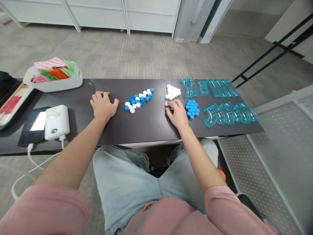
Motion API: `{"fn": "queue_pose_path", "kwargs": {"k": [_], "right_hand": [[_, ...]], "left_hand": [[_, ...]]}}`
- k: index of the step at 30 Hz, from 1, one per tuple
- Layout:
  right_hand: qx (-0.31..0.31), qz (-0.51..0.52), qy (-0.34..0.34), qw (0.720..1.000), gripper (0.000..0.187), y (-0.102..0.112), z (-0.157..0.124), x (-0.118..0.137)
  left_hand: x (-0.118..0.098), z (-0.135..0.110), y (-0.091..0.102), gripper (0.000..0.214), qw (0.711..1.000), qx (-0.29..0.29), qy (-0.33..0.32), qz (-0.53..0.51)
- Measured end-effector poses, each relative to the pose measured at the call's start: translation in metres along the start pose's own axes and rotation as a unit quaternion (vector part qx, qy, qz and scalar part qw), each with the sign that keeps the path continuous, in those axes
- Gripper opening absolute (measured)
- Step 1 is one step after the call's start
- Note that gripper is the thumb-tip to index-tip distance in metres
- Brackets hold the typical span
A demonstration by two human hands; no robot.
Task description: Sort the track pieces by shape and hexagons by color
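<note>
My left hand (103, 105) lies flat on the dark table (151, 120), fingers loosely spread, holding nothing, just left of a loose pile of blue and white hexagon pieces (139, 99). My right hand (176, 112) rests on the table with its fingertips pinched on a small white hexagon piece (167, 104). That piece sits just below a packed cluster of white hexagons (172, 92). A packed cluster of blue hexagons (192, 109) lies right beside my right hand.
Clear turquoise track pieces lie in a straight row (210, 87) and a curved row (230, 113) at the right. A white basket of coloured sheets (54, 77) stands at the back left. A white power bank (54, 121) and a phone (33, 125) lie near the front left edge.
</note>
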State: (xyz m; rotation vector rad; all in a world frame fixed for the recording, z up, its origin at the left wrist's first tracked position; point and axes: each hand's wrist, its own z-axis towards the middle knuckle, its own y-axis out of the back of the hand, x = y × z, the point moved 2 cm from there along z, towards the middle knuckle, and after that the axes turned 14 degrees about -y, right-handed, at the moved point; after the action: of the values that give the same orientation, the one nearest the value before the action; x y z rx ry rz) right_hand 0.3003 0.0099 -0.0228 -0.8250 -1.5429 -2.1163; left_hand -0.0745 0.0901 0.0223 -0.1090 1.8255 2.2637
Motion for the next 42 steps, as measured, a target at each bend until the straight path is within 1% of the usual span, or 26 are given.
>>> {"fn": "queue_pose_path", "kwargs": {"k": [7, 10, 13, 17, 20, 25, 27, 31, 35, 38, 42], "right_hand": [[0.018, -0.076, 0.041, 0.996, 0.045, -0.005, -0.001, 0.012], [0.01, -0.109, 0.069, 0.992, 0.046, -0.012, 0.011, 0.02], [0.008, -0.126, 0.09, 0.988, 0.043, -0.022, 0.029, 0.028], [-0.004, -0.135, 0.067, 0.989, 0.039, -0.03, 0.053, 0.031], [-0.019, -0.13, 0.062, 0.989, 0.037, -0.027, 0.069, 0.028], [-0.023, -0.119, 0.069, 0.99, 0.042, -0.02, 0.096, 0.024], [-0.031, -0.11, 0.071, 0.991, 0.039, -0.02, 0.102, 0.024], [-0.025, -0.139, 0.029, 0.99, 0.029, -0.019, 0.103, 0.026], [-0.006, -0.185, -0.021, 0.983, 0.027, -0.011, 0.1, 0.03], [-0.005, -0.186, -0.03, 0.982, 0.029, -0.005, 0.099, 0.033], [0.002, -0.189, -0.038, 0.981, 0.029, -0.005, 0.1, 0.033]], "left_hand": [[-0.002, -0.001, 0.001, 0.068, 1.0, 0.001, 0.005, 0.002], [-0.002, -0.001, 0.002, 0.068, 1.0, 0.0, 0.003, 0.001], [-0.002, -0.001, 0.002, 0.068, 1.0, 0.0, 0.002, -0.001], [-0.001, 0.0, 0.002, 0.068, 1.0, -0.001, 0.0, -0.003], [-0.001, 0.0, 0.001, 0.069, 1.0, 0.0, -0.001, -0.004], [0.001, 0.0, -0.001, 0.068, 1.0, 0.001, 0.005, 0.001], [0.002, 0.001, -0.001, 0.066, 1.0, 0.002, 0.007, 0.0], [0.003, 0.002, -0.002, 0.064, 1.0, 0.004, 0.009, 0.003], [0.005, 0.001, -0.003, 0.061, 1.0, 0.002, 0.01, 0.002], [0.006, 0.002, -0.004, 0.059, 1.0, -0.001, 0.008, -0.008], [0.007, 0.001, -0.004, 0.058, 1.0, -0.007, 0.009, -0.021]]}}
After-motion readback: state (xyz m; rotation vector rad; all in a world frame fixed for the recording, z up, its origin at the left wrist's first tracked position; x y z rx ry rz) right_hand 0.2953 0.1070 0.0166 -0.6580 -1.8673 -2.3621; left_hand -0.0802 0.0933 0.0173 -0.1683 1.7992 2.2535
